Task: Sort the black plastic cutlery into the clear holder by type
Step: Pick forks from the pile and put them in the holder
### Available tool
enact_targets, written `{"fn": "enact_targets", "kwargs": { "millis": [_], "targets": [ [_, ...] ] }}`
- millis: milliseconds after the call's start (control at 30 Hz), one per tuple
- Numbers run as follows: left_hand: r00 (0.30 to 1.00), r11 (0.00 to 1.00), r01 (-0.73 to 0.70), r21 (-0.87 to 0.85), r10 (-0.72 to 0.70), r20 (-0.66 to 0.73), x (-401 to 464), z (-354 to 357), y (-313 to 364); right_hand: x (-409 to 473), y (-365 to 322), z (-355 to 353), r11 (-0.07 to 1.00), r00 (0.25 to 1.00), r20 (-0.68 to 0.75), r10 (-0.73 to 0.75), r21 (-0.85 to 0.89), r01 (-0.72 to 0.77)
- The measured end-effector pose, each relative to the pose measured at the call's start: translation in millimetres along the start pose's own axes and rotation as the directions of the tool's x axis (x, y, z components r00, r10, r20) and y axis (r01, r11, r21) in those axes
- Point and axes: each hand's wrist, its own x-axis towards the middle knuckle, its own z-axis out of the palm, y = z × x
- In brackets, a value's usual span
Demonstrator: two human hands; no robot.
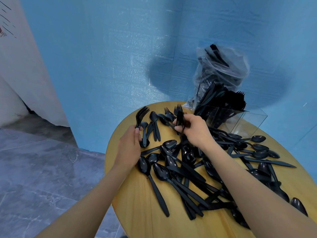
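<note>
Cutlery [187, 170] lies heaped on the bench [137, 212]; the holder [228, 117] stands behind the heap, a bag [221, 69] behind the holder.

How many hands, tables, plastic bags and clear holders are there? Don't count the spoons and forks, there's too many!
Hands: 2 (left hand gripping forks, right hand gripping a cutlery bundle)
Table: 1
Plastic bag: 1
Clear holder: 1
Total: 5
</note>
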Motion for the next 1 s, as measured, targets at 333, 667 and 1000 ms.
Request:
{"fn": "enact_targets", "kwargs": {
  "millis": [333,667,1000],
  "targets": [
    [1.0,1.0,0.011,0.009,-0.011,-0.02,6,-10,16,-20,-7,-19,0.948,0.952,-0.111,-0.284,0.114,0.296],
    [0.948,0.929,0.23,-0.292,-0.145,0.284,15,31,103,-31,-9,-54,0.674,0.77,-0.173,-0.614,-0.623,0.397],
    [0.703,0.635,0.626,-0.454,-0.206,0.681,-4,55,146,-51,9,-65,0.481,0.619,-0.051,-0.784,-0.68,0.553]
  ]
}}
